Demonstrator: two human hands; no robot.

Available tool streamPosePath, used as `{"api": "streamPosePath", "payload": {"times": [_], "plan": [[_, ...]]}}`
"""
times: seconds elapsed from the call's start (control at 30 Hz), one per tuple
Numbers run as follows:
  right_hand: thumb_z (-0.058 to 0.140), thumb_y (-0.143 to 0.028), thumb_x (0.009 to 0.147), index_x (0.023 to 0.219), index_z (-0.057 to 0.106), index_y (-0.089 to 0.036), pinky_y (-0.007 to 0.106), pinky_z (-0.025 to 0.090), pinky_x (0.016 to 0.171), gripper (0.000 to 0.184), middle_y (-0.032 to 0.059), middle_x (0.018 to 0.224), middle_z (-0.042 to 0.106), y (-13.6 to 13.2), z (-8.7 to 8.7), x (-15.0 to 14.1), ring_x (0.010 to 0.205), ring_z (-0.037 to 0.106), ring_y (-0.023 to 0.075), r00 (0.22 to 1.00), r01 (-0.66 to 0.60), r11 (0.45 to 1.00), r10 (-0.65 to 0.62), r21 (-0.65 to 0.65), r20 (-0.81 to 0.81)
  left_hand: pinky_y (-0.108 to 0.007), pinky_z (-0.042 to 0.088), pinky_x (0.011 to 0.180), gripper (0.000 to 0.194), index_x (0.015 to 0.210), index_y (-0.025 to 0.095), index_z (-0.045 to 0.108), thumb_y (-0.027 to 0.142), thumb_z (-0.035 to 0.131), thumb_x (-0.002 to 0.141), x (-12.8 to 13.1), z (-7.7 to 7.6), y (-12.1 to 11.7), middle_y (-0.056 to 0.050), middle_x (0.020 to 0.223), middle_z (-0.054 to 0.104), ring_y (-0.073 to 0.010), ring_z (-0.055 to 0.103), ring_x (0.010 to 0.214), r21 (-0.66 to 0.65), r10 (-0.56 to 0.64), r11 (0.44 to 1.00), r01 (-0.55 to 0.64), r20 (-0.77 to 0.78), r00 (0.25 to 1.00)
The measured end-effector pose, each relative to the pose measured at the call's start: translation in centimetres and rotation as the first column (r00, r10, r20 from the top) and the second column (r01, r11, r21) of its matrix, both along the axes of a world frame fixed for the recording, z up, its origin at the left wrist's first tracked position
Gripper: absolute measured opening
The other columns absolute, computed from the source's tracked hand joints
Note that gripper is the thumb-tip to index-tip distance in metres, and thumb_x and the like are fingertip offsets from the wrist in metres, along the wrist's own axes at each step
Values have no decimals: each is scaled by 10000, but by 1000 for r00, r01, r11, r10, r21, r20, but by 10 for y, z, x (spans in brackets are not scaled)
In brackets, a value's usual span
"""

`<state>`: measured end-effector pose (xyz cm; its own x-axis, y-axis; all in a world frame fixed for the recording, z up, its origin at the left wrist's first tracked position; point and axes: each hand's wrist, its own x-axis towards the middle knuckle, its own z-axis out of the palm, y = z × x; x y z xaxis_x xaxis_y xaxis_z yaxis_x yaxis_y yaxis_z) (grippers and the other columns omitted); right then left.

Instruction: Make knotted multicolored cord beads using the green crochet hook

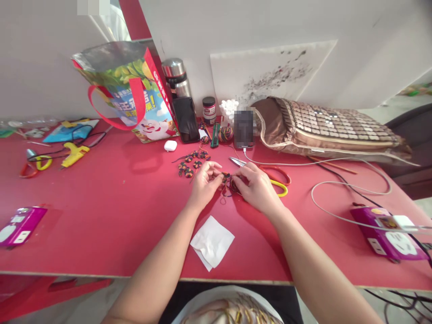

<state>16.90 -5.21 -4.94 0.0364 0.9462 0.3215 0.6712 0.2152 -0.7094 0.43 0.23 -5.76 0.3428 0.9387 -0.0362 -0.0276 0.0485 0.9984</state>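
Just above the red tabletop, my left hand [206, 182] pinches a small dark multicoloured crochet piece [226, 175] between thumb and fingertips. My right hand [254, 184] has its fingers closed at the piece's other side. What lies inside those fingers is mostly hidden, so a hook or yarn cannot be told apart. Loose yarn [224, 194] dangles below the piece. Several finished-looking crochet flowers [189, 164] in the same colours lie beyond my left hand. Scissors [281, 188] with red and yellow handles rest partly behind my right hand.
A white napkin [212, 243] lies between my forearms. At the back stand a shopping bag [135, 99], a steel flask [177, 76], a phone [185, 119] and a yarn ball [226, 133]. A brown sequined bag [324, 126], white cable [317, 189] and purple power strip [381, 234] are to the right.
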Motion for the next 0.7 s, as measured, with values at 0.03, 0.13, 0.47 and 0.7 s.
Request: {"api": "streamPosePath", "payload": {"times": [0.03, 0.13, 0.47, 0.7], "plan": [[568, -207, 932, 849, 674, -205, 330, 471, 733, 135, 59, 856, 581, 0, -1, 2, 777, 597, 214, 999, -2, 1000, 2, 2, 35, -229, 477, 606, 212, 944, 225, 569, 228, 689, 768, -1, 1, 1, 44, 709, 595, -114, 570, 600, 12, -1, 1000, 1, -2, 1000], [556, -194, 940, 871, 696, -205, 336, 480, 736, 157, 85, 931, 577, 2, -3, 10, 827, 605, 229, 993, 9, 1000, -12, 24, 119, -230, 470, 605, 106, 863, 217, 594, 238, 669, 791, -3, 1, 2, 28, 732, 602, -116, 568, 624, 83, 7, 997, -4, -46, 999], [585, -183, 928, 839, 625, -224, 338, 504, 797, 106, 65, 935, 649, 2, 6, 10, 887, 644, 222, 990, 40, 992, -23, 116, -139, -256, 482, 669, 112, 866, 187, 678, 235, 693, 766, 0, -8, 1, -14, 798, 685, -132, 598, 687, 154, -32, 987, 52, -126, 992], [615, -221, 908, 793, 597, -217, 309, 475, 696, 116, 36, 828, 640, 0, 10, 2, 755, 603, 183, 954, 61, 995, -33, 84, -299, -239, 474, 691, 168, 900, 186, 678, 113, 635, 756, 2, -3, -7, -1, 824, 660, -117, 556, 702, 262, -66, 955, 135, -257, 964]]}}
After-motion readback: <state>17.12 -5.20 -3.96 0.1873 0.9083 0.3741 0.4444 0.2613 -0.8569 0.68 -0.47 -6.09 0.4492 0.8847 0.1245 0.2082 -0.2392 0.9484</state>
